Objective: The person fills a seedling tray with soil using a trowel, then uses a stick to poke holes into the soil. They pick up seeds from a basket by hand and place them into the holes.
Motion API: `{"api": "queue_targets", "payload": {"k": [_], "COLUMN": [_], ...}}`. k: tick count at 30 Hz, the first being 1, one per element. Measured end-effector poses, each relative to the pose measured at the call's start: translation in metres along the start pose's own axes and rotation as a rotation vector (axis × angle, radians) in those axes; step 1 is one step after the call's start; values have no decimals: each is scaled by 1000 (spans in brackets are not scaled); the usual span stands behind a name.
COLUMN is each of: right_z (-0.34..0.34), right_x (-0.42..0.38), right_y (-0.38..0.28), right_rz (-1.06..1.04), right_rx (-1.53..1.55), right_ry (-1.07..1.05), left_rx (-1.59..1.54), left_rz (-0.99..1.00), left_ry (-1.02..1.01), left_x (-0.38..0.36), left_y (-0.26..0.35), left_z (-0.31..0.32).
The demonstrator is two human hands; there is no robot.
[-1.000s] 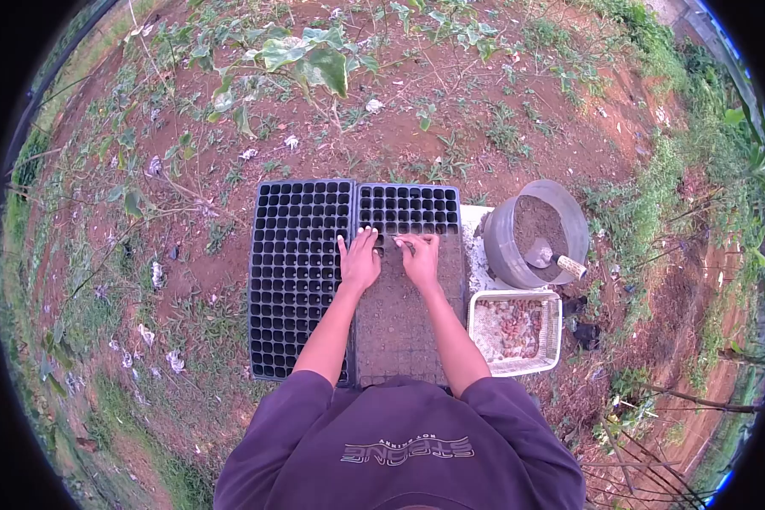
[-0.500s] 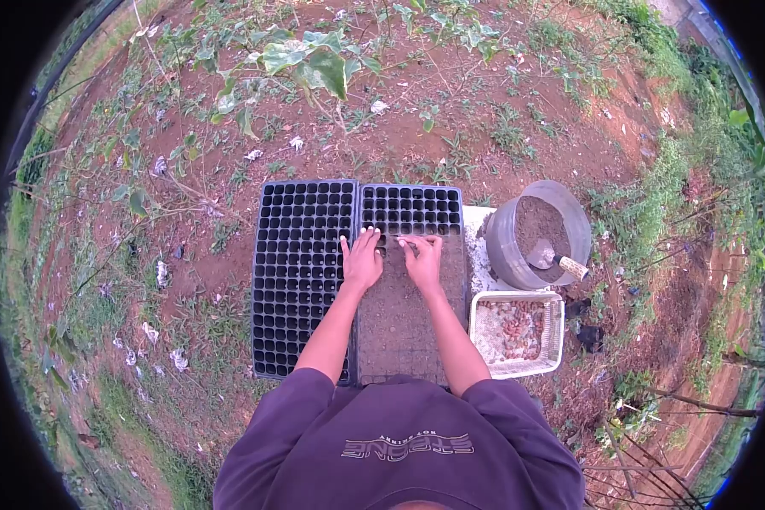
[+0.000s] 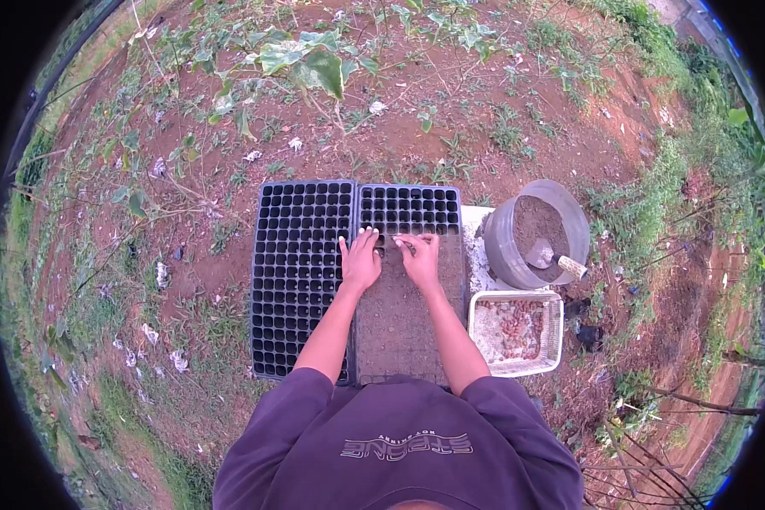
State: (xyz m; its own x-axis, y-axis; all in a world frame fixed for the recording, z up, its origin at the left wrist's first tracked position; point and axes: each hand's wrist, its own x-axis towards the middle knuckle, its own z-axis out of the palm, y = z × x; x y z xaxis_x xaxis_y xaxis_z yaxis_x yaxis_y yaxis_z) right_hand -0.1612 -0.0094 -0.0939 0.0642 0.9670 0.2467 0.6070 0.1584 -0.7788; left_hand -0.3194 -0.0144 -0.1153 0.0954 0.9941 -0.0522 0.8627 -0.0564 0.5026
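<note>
My left grip (image 3: 361, 264) lies spread over the part-filled tray (image 3: 410, 206). My right grip (image 3: 421, 258) curls nearby; whether closed, I cannot tell. Light fingertip pressure is advisable.

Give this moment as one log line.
Left hand: at partly soil-filled tray | Right hand: same tray, grip unclear | Left side: black cell tray | Right side: soil tub with scoop, white basket

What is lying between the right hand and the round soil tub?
In the head view: the seedling tray, soil-covered there, then a strip of white surface.
</note>
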Motion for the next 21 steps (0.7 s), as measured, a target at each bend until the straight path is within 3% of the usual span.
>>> {"api": "queue_targets", "payload": {"k": [21], "right_z": [2], "right_x": [0], "right_y": [2], "right_rz": [-49], "right_rx": [-54], "right_ry": [-35], "left_rx": [20], "left_rz": [-9], "left_ry": [-23], "left_x": [0], "left_y": [1], "left_z": [-2]}}
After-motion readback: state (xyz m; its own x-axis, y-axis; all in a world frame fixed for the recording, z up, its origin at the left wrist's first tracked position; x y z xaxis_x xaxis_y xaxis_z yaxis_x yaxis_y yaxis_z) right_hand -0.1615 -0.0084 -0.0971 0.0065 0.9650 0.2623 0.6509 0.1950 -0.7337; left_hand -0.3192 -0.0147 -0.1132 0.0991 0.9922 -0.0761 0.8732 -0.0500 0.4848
